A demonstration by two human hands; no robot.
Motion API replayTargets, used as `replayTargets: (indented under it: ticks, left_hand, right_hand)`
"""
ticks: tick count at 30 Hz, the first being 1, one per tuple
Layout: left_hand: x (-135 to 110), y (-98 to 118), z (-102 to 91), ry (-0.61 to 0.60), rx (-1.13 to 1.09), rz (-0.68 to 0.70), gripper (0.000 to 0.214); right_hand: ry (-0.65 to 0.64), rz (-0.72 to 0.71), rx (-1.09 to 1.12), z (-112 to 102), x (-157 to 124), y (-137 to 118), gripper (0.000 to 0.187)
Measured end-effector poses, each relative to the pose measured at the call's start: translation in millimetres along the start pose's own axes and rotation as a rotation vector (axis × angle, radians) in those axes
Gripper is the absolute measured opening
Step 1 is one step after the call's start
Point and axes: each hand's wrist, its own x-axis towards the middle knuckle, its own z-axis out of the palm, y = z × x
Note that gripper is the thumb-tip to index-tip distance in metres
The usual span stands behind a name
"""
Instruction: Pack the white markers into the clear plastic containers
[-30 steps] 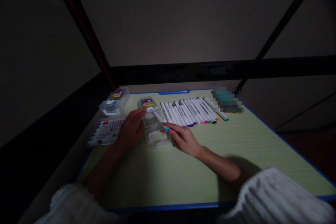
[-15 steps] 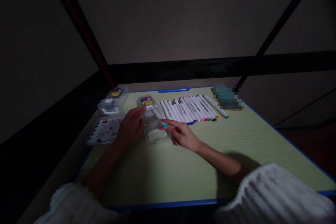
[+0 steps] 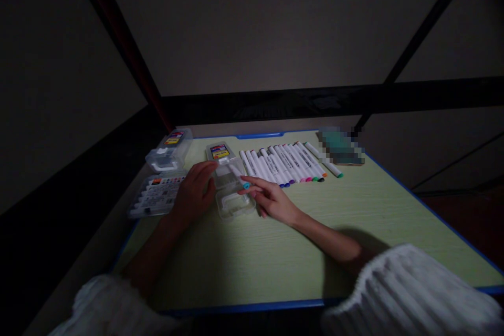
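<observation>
My right hand (image 3: 273,200) pinches a white marker (image 3: 237,172) near its light blue capped end. The marker slants over the open clear plastic case (image 3: 228,179), which has a yellow, blue and red label on its far part and a flap with a handle at the near end. My left hand (image 3: 195,189) is at the left side of this case, with fingers curved and the thumb apart from them. Its fingertips are by the case's edge; whether they touch is hard to tell. Just right of the case lies a row of white markers (image 3: 285,164) with coloured ends.
At the left stand a closed clear case (image 3: 170,151) and a flat clear pack of markers (image 3: 155,195). A phone-like teal object (image 3: 340,148), partly pixelated, lies at the back right beside a green-ended marker (image 3: 324,159). The pale green table (image 3: 252,268) has a blue edge.
Both hands keep nearly the same place. The right hand and its marker have shifted very slightly up and to the left.
</observation>
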Motion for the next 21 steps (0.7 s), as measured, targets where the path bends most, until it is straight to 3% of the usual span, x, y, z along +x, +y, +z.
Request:
replayTargets:
  ticks: [13, 21]
  left_hand:
    - [-0.1, -0.3, -0.3, -0.019, -0.003, -0.012, 0.033]
    - [-1.9, 4.1, -0.6, 0.030, 0.045, 0.030, 0.038]
  right_hand:
    - [0.028, -0.051, -0.010, -0.6, 1.4, 2.3, 0.039]
    - [0.043, -0.062, 0.002, -0.7, 1.9, 2.7, 0.035]
